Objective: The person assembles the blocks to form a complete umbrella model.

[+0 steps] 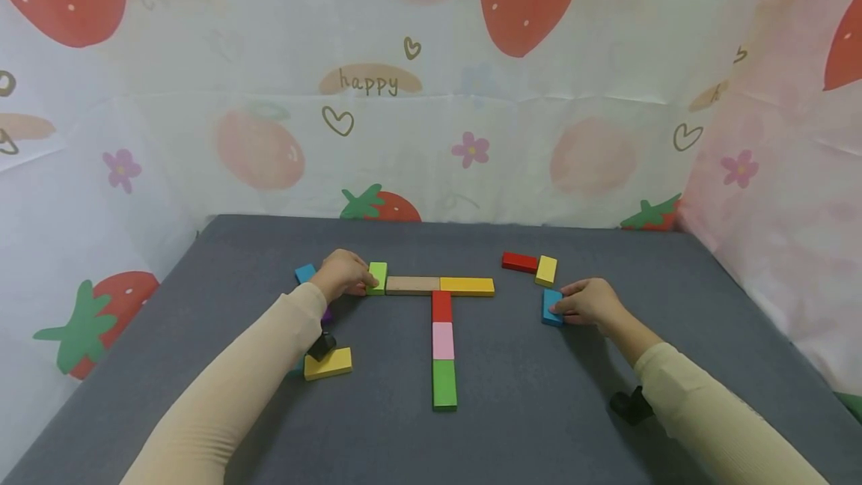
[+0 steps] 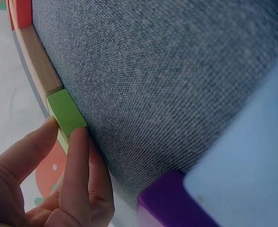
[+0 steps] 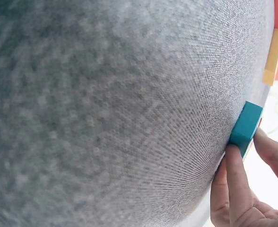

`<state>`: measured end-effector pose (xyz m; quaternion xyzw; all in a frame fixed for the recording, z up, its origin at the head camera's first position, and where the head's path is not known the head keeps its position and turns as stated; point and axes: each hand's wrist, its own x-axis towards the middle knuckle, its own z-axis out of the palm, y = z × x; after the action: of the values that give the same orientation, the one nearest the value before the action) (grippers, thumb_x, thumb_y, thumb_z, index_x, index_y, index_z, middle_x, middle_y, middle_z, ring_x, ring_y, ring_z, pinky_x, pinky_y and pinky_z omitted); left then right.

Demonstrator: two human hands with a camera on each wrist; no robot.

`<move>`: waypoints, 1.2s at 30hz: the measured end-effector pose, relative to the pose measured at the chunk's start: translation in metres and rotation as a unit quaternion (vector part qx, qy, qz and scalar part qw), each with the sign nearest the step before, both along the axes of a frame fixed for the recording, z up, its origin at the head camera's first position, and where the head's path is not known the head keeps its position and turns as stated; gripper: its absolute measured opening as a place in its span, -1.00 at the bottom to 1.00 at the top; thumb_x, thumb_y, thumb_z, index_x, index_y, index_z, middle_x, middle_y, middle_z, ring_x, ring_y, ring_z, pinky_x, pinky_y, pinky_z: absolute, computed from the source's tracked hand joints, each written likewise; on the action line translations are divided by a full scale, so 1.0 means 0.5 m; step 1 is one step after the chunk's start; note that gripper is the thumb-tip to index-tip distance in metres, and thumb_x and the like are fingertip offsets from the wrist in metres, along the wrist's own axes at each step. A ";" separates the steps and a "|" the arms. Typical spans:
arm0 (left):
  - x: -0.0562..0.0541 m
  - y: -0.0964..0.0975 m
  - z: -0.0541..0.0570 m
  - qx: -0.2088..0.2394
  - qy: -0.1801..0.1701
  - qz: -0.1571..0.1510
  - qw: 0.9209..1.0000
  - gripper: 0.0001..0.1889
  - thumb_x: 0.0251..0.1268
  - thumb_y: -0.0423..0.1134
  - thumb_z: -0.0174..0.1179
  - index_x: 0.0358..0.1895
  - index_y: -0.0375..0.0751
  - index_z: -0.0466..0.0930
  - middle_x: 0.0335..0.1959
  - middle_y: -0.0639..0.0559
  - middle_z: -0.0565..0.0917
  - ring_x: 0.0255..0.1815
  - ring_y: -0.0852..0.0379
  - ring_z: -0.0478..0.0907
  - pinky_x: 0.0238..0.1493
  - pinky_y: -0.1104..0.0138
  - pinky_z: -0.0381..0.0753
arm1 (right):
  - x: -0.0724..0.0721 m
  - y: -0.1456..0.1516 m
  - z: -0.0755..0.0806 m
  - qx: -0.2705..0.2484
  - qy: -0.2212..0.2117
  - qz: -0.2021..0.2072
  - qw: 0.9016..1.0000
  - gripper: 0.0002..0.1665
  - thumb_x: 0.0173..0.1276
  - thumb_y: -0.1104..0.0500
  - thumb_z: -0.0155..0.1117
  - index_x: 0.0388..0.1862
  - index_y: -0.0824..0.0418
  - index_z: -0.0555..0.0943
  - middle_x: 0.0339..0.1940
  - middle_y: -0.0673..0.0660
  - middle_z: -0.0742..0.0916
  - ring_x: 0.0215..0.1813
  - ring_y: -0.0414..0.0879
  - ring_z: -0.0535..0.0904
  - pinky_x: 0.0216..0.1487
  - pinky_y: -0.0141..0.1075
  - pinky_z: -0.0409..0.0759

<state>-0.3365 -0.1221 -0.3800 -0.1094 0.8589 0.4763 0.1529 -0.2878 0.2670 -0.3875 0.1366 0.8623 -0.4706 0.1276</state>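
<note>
With thumb and fingers, my left hand point(image 1: 342, 273) pinches a light green block point(image 1: 378, 278), which touches the left end of a plain wooden block point(image 1: 413, 286). A yellow block point(image 1: 467, 287) continues that row to the right. Below the row a red block point(image 1: 441, 307), a pink block point(image 1: 442, 340) and a green block point(image 1: 444, 385) form a stem toward me. On the right, my right hand point(image 1: 594, 302) pinches a blue block point(image 1: 551, 307) lying on the cloth; the right wrist view shows its thumb and fingertips on this blue block point(image 3: 246, 124).
Behind the right hand lie another red block point(image 1: 519, 262) and a small yellow block point(image 1: 546, 270). Near the left arm are a blue block point(image 1: 305, 273), a partly hidden purple block point(image 2: 172, 201) and a yellow block point(image 1: 328, 364). Grey cloth point(image 1: 512, 410) covers the table; a strawberry-print curtain point(image 1: 431, 118) surrounds it.
</note>
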 end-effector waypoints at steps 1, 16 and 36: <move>0.001 0.000 0.001 0.000 0.000 0.000 1.000 -0.56 0.23 -0.45 0.32 0.18 -0.51 0.53 0.22 -0.33 0.50 -0.17 0.11 0.59 -0.20 0.41 0.74 | 0.000 0.000 0.000 -0.001 -0.001 -0.001 1.000 -0.38 0.27 0.35 0.39 0.27 0.53 0.45 0.22 0.44 0.56 -0.20 -0.18 0.68 -0.10 -0.25 0.75; -0.014 -0.004 -0.011 -0.004 -0.001 -0.007 1.000 -0.58 0.20 -0.45 0.34 0.13 -0.53 0.56 0.21 -0.34 0.51 0.00 -0.03 0.65 -0.11 0.33 0.75 | -0.001 0.000 -0.003 0.004 -0.005 -0.005 1.000 -0.37 0.27 0.33 0.40 0.29 0.50 0.45 0.29 0.46 0.51 -0.11 -0.10 0.68 -0.11 -0.28 0.75; 0.045 -0.163 0.031 0.005 0.056 -0.009 0.998 -0.41 0.43 -0.23 0.19 0.37 -0.53 0.29 0.37 -0.45 0.39 0.32 -0.26 0.50 0.32 0.05 0.53 | -0.001 -0.013 -0.001 0.008 0.011 -0.007 1.000 -0.40 0.29 0.33 0.38 0.28 0.50 0.47 0.30 0.47 0.50 -0.12 -0.10 0.68 -0.12 -0.29 0.74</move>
<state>-0.3141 -0.2036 -0.3645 -0.0742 0.8648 0.4845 0.1089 -0.2881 0.2604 -0.3879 0.1388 0.8664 -0.4660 0.1139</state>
